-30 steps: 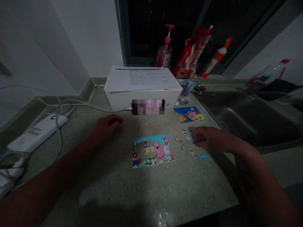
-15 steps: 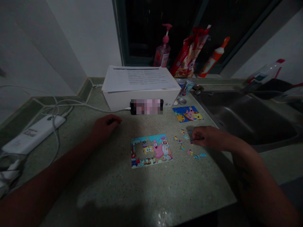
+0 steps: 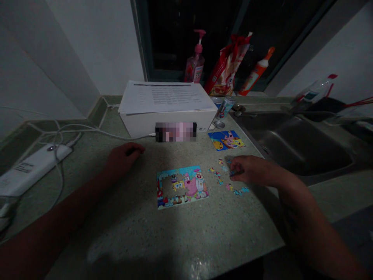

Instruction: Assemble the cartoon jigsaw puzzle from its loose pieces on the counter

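A partly filled cartoon jigsaw puzzle [image 3: 194, 186] lies on the counter between my hands, with a gap in its left middle where the counter shows. Loose jigsaw pieces [image 3: 241, 191] are scattered to its right. Over these pieces, my right hand [image 3: 249, 169] pinches at a small bluish piece, mostly hidden by the fingertips. My left hand [image 3: 124, 157] rests on the counter left of the puzzle, its fingers curled with nothing seen in them. Behind the loose pieces lies a blue cartoon picture [image 3: 226, 140].
A white box [image 3: 169, 120] with printed paper [image 3: 171, 97] on top stands behind, a phone [image 3: 176, 132] leaning on it with its cable plugged in. A power strip [image 3: 32, 165] lies left. Right are a can [image 3: 225, 107] and a steel sink [image 3: 297, 140]; bottles line the window.
The whole view has shifted slightly, so things sit a little further left. Both hands keep nearly the same places relative to the puzzle, the right still among the loose pieces.
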`<state>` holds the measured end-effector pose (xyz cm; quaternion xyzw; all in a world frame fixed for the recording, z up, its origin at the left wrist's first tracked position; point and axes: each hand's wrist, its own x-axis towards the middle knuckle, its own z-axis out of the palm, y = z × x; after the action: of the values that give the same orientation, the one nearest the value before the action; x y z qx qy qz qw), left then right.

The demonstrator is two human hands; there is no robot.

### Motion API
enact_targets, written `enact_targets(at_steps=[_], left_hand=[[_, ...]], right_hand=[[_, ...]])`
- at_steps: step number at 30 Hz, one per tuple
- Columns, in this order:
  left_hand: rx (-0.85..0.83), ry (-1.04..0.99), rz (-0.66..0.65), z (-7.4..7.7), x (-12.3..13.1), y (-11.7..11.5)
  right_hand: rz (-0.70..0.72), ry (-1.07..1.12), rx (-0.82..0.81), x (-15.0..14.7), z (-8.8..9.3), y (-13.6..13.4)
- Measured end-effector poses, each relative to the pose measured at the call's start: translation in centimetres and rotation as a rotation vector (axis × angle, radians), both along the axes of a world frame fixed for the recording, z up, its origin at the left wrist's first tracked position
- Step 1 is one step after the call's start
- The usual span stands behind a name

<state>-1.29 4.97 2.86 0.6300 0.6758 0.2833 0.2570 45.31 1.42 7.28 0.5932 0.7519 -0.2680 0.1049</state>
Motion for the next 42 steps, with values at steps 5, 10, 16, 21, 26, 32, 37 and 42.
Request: enact_targets(at_steps=[5,10,16,21,26,32,37,42], left_hand=[[-0.008,0.002,0.001,0.1,0.1,0.0],[0.003,0.002,-0.023,0.0,0.1,0.0],[0.025,-0.034,-0.032,-0.5,0.0,0.2],[0.044,-0.066,-0.048,-0.6,-0.1,0.2],[0.061,-0.084,-0.06,-0.7,0.0,0.2],[0.073,-0.08,-0.07,-0.8,-0.1,0.2],[0.065,-0.082,-0.07,-0.9,-0.1,0.2],[0.066,-0.064,-0.088,-0.9,-0.1,0.2]], right_hand=[[0.007,0.034,0.016,0.0,-0.2,-0.1],[-0.003,0.115,0.044,0.6,-0.6,0.3],[-0.018,0.278,-0.032,0.7,-0.8,0.5],[-0.08,0.458,-0.112,0.0,-0.4,0.4],[-0.118,0.635,-0.058,-2.3,-0.6,0.9],[-0.073,0.754,-0.052,-8.9,-1.3,1.1],[-0.016,0.784,-0.095,-13.8,-2.3,1.2],[-0.022,0.823,-0.135,-15.6,-3.5,1.3]])
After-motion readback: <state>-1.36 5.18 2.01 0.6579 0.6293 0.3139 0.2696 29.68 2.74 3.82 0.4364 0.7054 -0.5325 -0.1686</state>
